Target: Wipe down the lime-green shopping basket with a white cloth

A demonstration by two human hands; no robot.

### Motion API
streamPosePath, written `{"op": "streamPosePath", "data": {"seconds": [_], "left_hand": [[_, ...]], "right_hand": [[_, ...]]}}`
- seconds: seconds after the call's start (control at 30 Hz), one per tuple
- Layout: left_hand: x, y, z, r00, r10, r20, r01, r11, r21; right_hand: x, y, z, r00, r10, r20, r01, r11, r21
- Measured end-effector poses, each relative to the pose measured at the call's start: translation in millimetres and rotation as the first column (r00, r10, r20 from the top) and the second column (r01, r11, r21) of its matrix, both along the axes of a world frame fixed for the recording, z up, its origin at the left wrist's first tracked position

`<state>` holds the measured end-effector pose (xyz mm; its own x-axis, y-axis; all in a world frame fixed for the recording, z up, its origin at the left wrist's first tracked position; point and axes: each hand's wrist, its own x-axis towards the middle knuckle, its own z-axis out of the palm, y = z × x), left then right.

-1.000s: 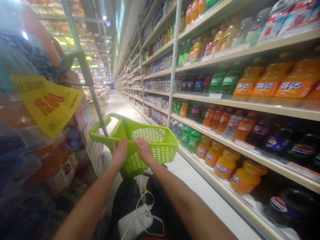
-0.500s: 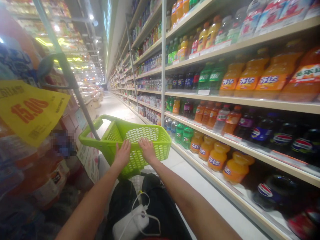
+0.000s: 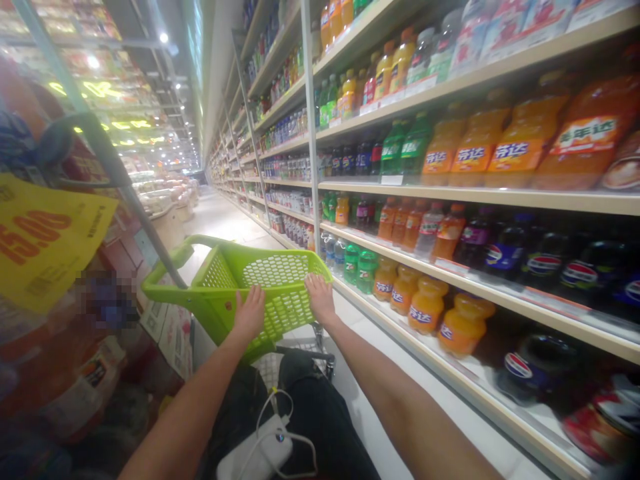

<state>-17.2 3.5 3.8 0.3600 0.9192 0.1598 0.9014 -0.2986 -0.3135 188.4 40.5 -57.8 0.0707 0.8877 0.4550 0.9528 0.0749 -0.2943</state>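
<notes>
A lime green plastic shopping basket [image 3: 280, 270] sits on a cart in front of me, with nothing in it. My left hand [image 3: 249, 313] grips its near rim, fingers curled over the edge. My right hand [image 3: 321, 299] holds the same rim further right, near the corner. A black bag [image 3: 310, 413] and a white power bank [image 3: 260, 457] with a cable lie below my arms.
Shelves of soda bottles [image 3: 425, 307] run along the right. On the left stands a stacked display with a yellow price sign [image 3: 45, 240] and a grey pole [image 3: 125, 193]. The white aisle floor [image 3: 225, 217] stretches ahead.
My right hand has slid right along the basket rim, away from the left hand. The view has drifted, so the shelves and the price sign appear further left.
</notes>
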Motion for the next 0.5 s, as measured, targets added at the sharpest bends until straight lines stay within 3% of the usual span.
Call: {"op": "streamPosePath", "data": {"seconds": [0.17,0.23,0.33,0.5], "left_hand": [[12,1,-8.5,0.999,-0.052,-0.007,0.051,0.998,-0.034],[10,2,-9.0,0.997,-0.071,-0.007,0.071,0.997,-0.029],[7,3,-7.2,0.997,-0.071,0.002,0.071,0.997,-0.028],[1,5,-3.4,0.998,0.041,0.037,-0.041,0.999,0.0]], "right_hand": [[-20,-2,1.6,0.982,0.186,0.018,-0.187,0.982,0.042],[-19,-2,1.6,0.979,0.202,0.018,-0.203,0.978,0.048],[0,-1,-0.4,0.991,0.133,0.005,-0.133,0.99,0.038],[46,0,-8.4,0.996,-0.076,-0.035,0.075,0.997,-0.024]]}}
